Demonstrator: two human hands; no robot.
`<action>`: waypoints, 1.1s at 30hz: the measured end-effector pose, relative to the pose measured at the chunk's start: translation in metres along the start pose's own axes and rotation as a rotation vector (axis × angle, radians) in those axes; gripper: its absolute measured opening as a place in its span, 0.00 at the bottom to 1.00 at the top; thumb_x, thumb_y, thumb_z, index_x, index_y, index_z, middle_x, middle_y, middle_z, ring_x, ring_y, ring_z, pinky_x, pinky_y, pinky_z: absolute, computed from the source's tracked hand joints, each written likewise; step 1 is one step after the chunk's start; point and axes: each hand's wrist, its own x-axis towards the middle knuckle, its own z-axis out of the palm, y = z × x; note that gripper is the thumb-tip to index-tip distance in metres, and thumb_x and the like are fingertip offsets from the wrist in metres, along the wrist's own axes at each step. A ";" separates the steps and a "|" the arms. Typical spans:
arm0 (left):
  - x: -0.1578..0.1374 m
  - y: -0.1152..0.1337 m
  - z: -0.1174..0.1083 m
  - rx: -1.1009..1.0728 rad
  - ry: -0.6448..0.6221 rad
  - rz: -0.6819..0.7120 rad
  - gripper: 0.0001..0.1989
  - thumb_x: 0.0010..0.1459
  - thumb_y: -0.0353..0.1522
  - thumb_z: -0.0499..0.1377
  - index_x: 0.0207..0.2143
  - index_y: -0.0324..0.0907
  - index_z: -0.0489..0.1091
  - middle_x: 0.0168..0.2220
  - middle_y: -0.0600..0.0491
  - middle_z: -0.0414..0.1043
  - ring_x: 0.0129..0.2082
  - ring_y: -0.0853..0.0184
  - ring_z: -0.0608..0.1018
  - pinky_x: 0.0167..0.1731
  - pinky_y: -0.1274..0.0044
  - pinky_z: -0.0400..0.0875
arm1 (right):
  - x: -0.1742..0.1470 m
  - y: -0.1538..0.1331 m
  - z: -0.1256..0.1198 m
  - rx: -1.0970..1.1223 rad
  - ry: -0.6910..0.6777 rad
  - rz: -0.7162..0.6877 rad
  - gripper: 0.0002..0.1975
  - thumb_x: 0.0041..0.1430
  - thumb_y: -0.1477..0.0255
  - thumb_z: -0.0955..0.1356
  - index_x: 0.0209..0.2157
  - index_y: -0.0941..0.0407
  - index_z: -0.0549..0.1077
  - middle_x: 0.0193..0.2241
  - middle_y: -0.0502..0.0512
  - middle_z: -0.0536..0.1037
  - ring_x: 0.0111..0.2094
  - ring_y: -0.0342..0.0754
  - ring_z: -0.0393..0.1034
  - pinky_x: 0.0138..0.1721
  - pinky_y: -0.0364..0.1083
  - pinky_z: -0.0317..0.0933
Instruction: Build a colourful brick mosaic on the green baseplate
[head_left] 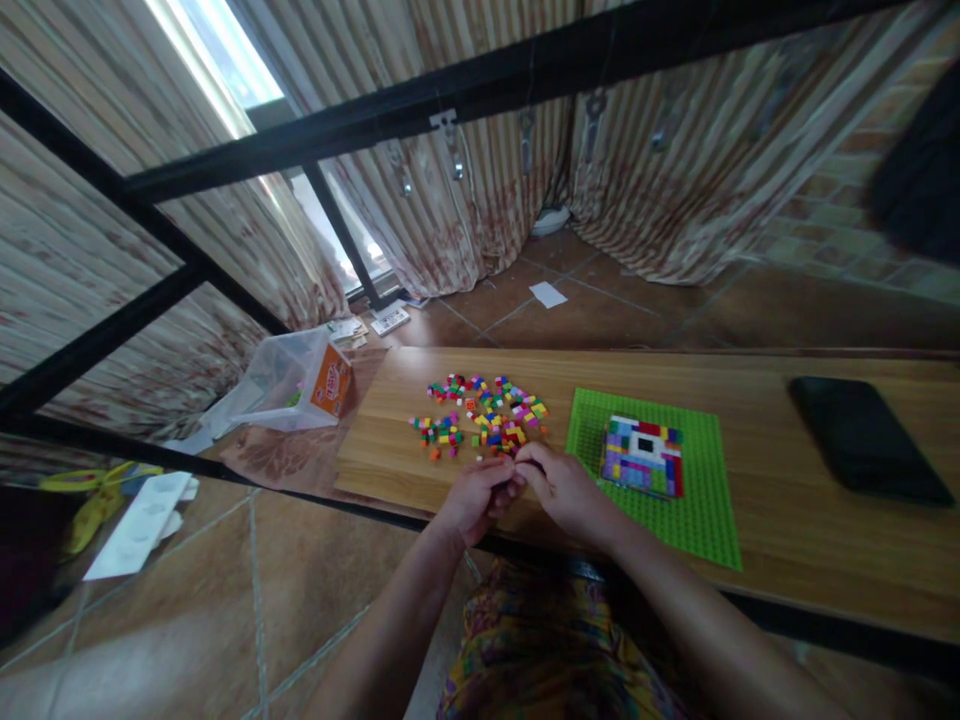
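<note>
My left hand (pixel 481 494) and my right hand (pixel 553 482) meet at the fingertips over the near edge of the wooden table. Both are closed in a pinch, and whatever small thing lies between their fingers is hidden. Just beyond them spreads a loose heap of small coloured toy bricks (pixel 495 421). To the right of my right hand lies a green baseplate (pixel 705 520). On it stands a low square build of many-coloured bricks (pixel 639 472), with a white patch around a dark square in its top.
A dark phone or tablet (pixel 862 435) lies on the table (pixel 780 540) at the right. Left of the table sits a clear plastic box (pixel 281 365) with an orange label. A black metal frame (pixel 420 95) crosses in front of curtains. Papers (pixel 142 520) lie on the tiled floor.
</note>
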 end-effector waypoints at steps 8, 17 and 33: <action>-0.007 0.008 -0.002 -0.015 0.036 0.049 0.16 0.45 0.41 0.66 0.26 0.37 0.68 0.20 0.60 0.59 0.14 0.81 0.54 0.13 0.84 0.39 | -0.022 0.000 -0.005 0.837 0.012 0.318 0.13 0.57 0.58 0.63 0.33 0.55 0.65 0.18 0.41 0.61 0.15 0.37 0.44 0.17 0.38 0.41; -0.003 0.024 -0.027 0.239 0.334 0.200 0.23 0.44 0.48 0.65 0.19 0.39 0.61 0.14 0.63 0.53 0.11 0.82 0.51 0.12 0.83 0.39 | -0.102 0.016 -0.005 0.926 0.052 0.614 0.16 0.58 0.56 0.62 0.27 0.55 0.66 0.21 0.46 0.65 0.15 0.36 0.41 0.15 0.39 0.37; -0.037 -0.020 0.002 0.132 0.224 0.088 0.22 0.46 0.47 0.65 0.22 0.38 0.66 0.17 0.61 0.56 0.12 0.82 0.51 0.13 0.85 0.41 | -0.123 0.014 0.050 -0.638 -0.404 0.278 0.24 0.55 0.85 0.57 0.49 0.54 0.70 0.42 0.60 0.77 0.39 0.51 0.75 0.36 0.44 0.64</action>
